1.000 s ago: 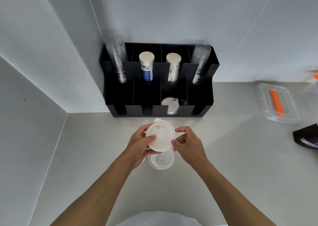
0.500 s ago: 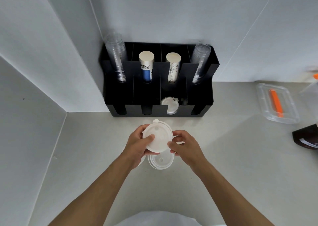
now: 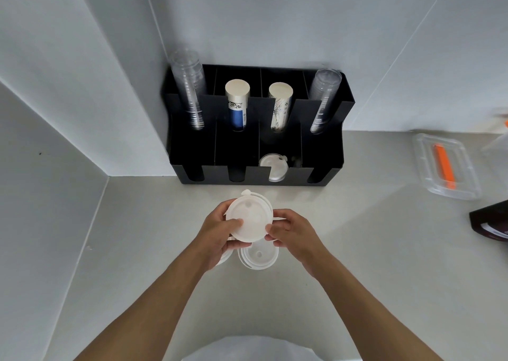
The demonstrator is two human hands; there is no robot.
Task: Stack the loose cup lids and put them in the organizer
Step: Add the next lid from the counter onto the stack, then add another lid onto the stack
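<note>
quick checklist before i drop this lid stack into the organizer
1. Grip: left hand and right hand both hold the lid stack at its rim: ok.
2. Stack alignment: lower lids stick out behind the top one: not ok.
3. Target slot: third front slot of the organizer already holds lids, with room above: ok.
4. Path: bare counter between the hands and the organizer: ok.
5. Loose lids gathered: some lids on the counter lie under the hands: not ok.
6. Their count: cannot tell.
</note>
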